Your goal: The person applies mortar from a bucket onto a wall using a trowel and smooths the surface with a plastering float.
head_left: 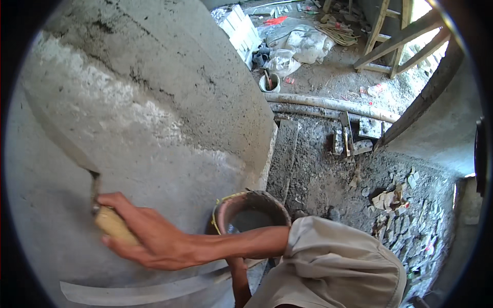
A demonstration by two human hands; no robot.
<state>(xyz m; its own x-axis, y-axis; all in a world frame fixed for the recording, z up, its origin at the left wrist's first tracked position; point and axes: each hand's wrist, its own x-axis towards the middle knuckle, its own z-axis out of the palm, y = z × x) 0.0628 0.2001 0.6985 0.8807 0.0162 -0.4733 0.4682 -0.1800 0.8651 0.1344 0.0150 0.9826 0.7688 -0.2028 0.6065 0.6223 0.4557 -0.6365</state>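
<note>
Left of bucket (280,205): right hand (154,237) clamped round trowel (73,152) handle (116,227), best hold; likely light, stiff. Left hand hidden, can't tell.

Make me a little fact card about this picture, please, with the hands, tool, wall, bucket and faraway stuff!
Right hand: closed around the trowel's yellowish handle
Left hand: hidden from view
Trowel blade: seems to lie against the wall
Wall: grey, with smooth and rough, whitish patches
Bucket: partly behind the right forearm; greyish inside
Farther back: pipes, small whitish bucket, wooden frame
</note>
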